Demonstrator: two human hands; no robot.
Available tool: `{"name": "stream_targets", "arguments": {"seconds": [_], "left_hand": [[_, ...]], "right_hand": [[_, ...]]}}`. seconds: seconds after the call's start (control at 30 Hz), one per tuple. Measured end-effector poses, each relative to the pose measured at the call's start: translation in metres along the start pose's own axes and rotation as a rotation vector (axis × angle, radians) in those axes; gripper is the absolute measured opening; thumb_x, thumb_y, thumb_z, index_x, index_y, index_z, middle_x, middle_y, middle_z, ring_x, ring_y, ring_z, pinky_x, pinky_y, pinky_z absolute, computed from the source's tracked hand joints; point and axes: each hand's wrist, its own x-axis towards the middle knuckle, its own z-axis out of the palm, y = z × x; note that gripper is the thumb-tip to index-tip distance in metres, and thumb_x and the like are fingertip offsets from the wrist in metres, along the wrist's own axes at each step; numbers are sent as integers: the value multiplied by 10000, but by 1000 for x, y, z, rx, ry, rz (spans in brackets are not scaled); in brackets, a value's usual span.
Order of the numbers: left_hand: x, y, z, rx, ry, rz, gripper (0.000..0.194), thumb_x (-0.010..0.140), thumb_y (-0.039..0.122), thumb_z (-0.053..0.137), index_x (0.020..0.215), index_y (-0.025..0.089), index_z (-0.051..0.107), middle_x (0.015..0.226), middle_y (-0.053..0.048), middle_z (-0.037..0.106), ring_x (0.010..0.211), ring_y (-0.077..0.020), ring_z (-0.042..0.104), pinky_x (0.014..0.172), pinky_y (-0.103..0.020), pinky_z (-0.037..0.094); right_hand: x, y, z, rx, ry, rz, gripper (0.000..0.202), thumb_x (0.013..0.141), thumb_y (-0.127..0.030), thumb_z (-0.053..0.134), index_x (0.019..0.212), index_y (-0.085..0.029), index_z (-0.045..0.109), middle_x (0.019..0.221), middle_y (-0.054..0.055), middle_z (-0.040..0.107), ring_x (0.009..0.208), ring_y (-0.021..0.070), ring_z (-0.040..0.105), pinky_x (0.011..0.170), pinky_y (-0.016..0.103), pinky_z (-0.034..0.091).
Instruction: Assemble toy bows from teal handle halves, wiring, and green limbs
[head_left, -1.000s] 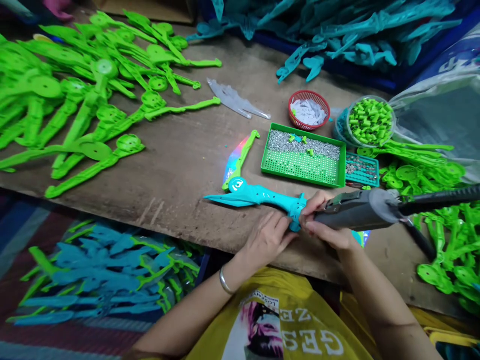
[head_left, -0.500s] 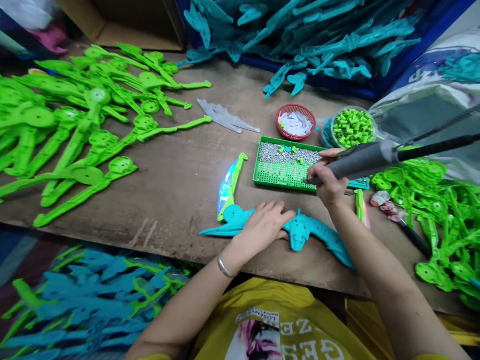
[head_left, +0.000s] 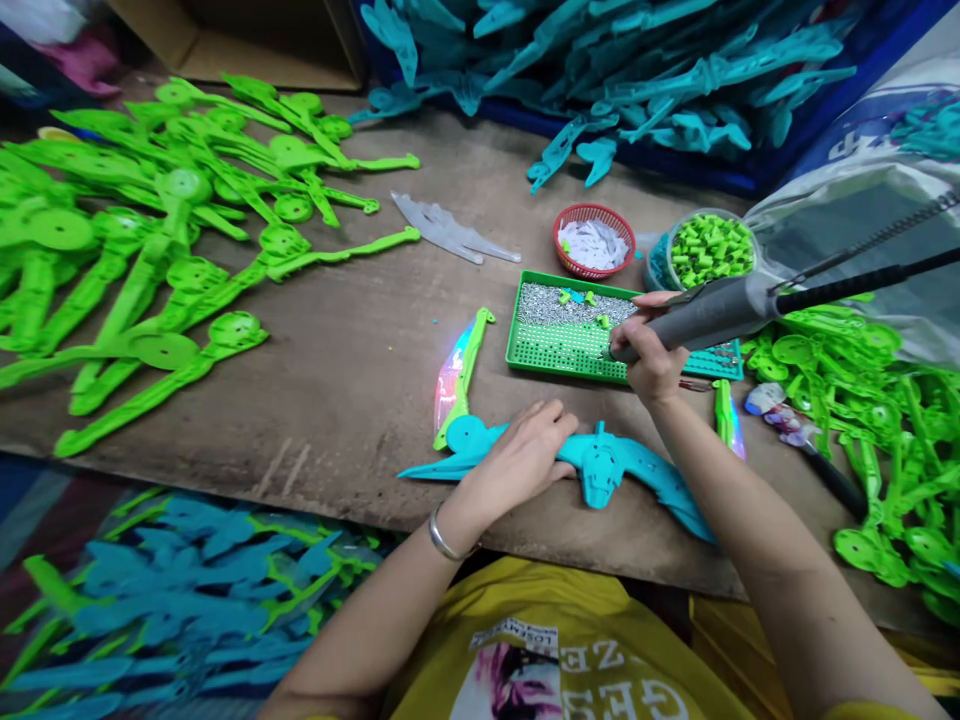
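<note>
A blue plastic toy bow (head_left: 660,468) lies across the near part of the table, its green limbs with shiny film inserts standing out at both ends. My left hand (head_left: 534,440) is closed over the bow left of its middle, fingers on top and thumb at the near side. My right hand (head_left: 654,352) is wrapped round a grey electric screwdriver (head_left: 705,315) with a black cable. The driver's tip end points over a green perforated tray (head_left: 559,362) of small silver screws. Its bit is hard to make out.
Green limb parts (head_left: 187,290) are piled at left, more (head_left: 900,470) at right. Behind stand a red basket (head_left: 592,212) of white pieces, a tub of green pieces (head_left: 711,250) and a blue crate (head_left: 742,180) of bow parts. A black-handled tool (head_left: 836,480) lies at right.
The screwdriver and my right hand have shifted slightly left. My left hand stays on the bow. The film insert's sheen has turned from blue to pink.
</note>
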Motion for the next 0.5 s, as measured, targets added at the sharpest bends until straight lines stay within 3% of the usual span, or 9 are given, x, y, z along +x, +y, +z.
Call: {"name": "stream_targets", "arguments": {"seconds": [0.1,0.17,0.3,0.5], "left_hand": [[4,8,-5,-74,-51,104,586,828,256,740,1366,227,508,1181,-79,565,1114,-277,547,974,-450,489],[8,16,-4,-79,-53,166,679,832,278,708,1452,229,435,1252,-94,540,1131,-277,536,998,-461,478],[24,28,11,60,-9,158,580,847,560,690,1318,242,574,1226,-119,530,1191,-350,505,1020,-561,443],[39,18,36,137,22,167,751,689,775,714,1184,217,625,1185,-132,558,1217,-388,512,1034,-582,433]], "right_hand": [[-1,0,-2,6,-13,4,334,761,-431,739,977,-257,552,544,-90,559,434,136,525,493,312,463],[0,-1,-2,6,-23,0,322,773,-437,736,973,-263,553,543,-93,549,433,136,517,500,317,462],[2,-3,-3,30,-34,-18,291,781,-414,732,968,-266,565,543,-92,547,434,135,510,504,319,455],[2,-2,-4,30,-21,8,343,762,-439,754,978,-264,553,546,-100,543,433,129,512,494,309,453]]}}
